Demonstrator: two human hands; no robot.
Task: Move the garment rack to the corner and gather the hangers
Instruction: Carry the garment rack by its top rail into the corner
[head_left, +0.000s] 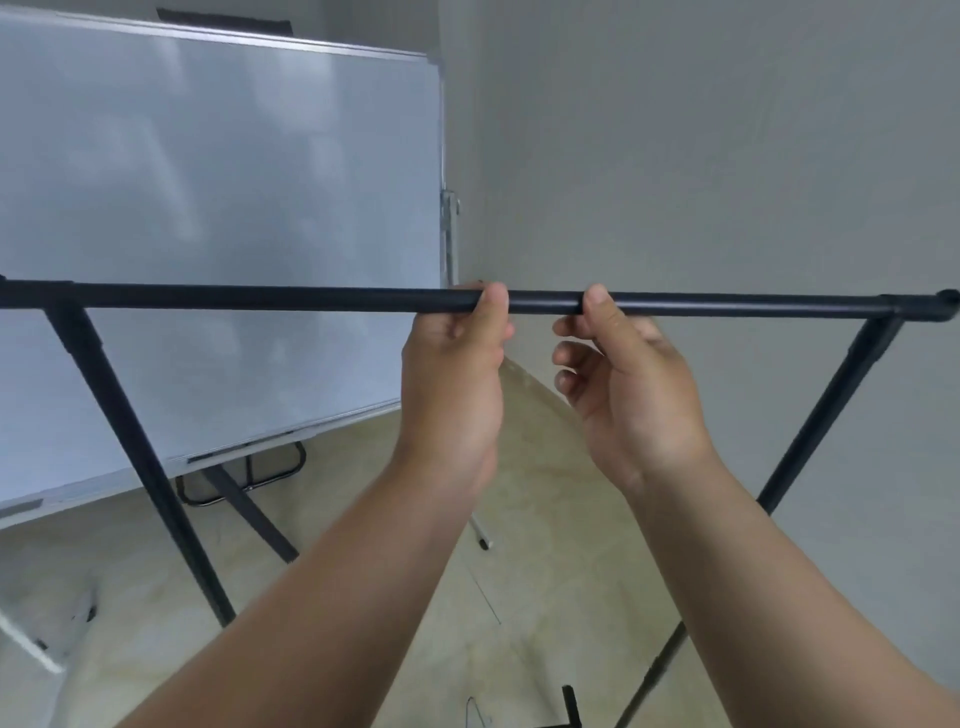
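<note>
The black garment rack's top bar (260, 297) runs level across the whole view, with slanted legs at the left (130, 441) and right (821, 415). My left hand (457, 374) is shut on the bar near its middle, thumb in front and fingers over the back. Just to its right, my right hand (628, 384) rests only its thumb on the bar; its fingers curl loosely below, not around it. No hangers hang on the bar. A thin wire shape (475, 709), possibly a hanger, lies on the floor at the bottom edge.
A large whiteboard (208, 218) on a metal stand fills the left side, just behind the rack. Grey walls meet in a corner (452, 130) straight ahead. Beige tiled floor (545, 519) shows below the bar.
</note>
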